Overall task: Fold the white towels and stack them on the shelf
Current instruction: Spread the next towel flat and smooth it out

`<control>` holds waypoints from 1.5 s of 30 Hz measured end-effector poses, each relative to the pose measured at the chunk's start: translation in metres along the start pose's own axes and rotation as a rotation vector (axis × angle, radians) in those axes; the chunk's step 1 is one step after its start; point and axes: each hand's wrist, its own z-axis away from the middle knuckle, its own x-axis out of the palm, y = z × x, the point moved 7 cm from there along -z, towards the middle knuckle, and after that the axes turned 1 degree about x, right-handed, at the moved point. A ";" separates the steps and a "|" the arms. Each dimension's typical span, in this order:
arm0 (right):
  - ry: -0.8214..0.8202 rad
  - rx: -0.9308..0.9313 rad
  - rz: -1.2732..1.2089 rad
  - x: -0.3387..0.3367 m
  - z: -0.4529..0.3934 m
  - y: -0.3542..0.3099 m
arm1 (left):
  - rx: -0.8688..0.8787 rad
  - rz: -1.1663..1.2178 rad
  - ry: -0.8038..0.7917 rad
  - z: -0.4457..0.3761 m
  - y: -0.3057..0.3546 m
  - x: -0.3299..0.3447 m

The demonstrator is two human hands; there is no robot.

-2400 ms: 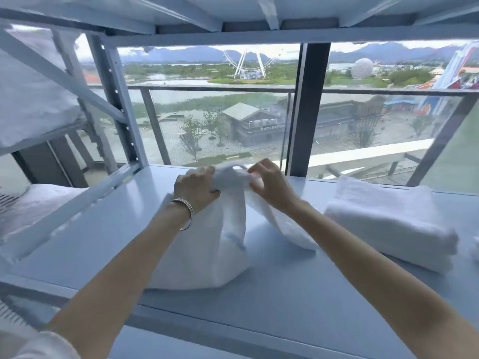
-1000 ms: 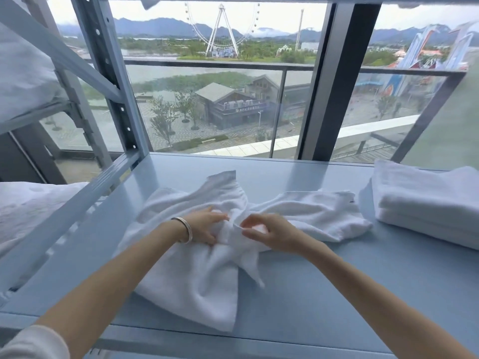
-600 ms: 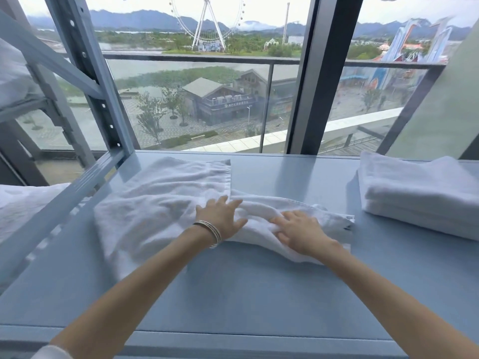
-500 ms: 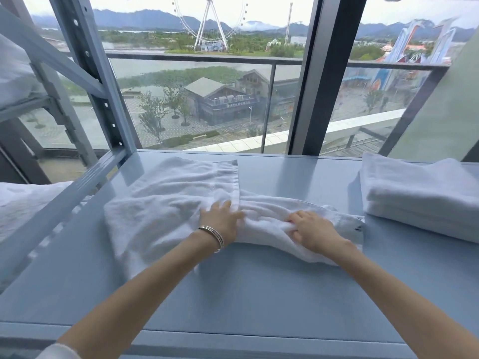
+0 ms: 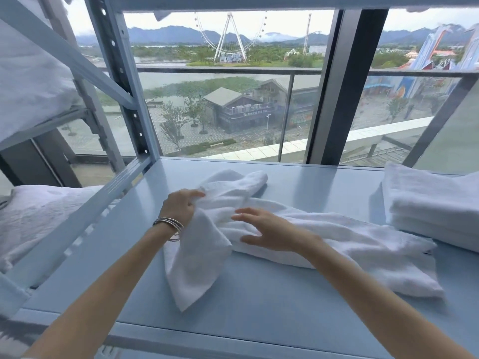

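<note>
**White towel gathered up on a pale blue shelf by two bare hands**

A rumpled white towel [image 5: 324, 237] is seen lying across the pale blue shelf [image 5: 259, 301], in front of a large window. One end of it is bunched and lifted by the left hand [image 5: 178, 207], whose grip is closed on a fold of the cloth; the fingertips are buried in the fabric and cannot be counted. Thin metal bangles [image 5: 169, 225] are worn on that wrist. The right hand [image 5: 267, 233] is spread flat, fingers straight, on or just over the middle of the towel; actual contact cannot be made out. Part of the towel is hidden under the right forearm.

A stack of folded towels [image 5: 435, 206] is set at the right of the shelf, cut off by the frame edge, so its full width is not shown. White bedding [image 5: 39, 216] is partly screened by the shelf frame on the left.

A small dark tag [image 5: 428, 252] is visible at the towel's right edge; nothing on it can be read. Signage on a building outside is too blurred to read.
</note>
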 end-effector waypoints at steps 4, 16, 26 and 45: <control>-0.073 0.018 0.282 0.031 -0.020 0.009 | -0.168 -0.095 0.043 0.009 -0.057 -0.025; -0.013 -0.059 0.219 0.056 -0.094 -0.056 | -0.077 0.044 -0.215 0.042 -0.075 0.001; -0.316 -0.095 0.435 0.071 -0.090 -0.041 | -0.194 -0.602 -0.061 0.043 -0.124 -0.046; 0.248 0.040 -0.009 0.064 -0.129 -0.051 | -0.409 -0.446 -0.559 0.096 -0.127 0.009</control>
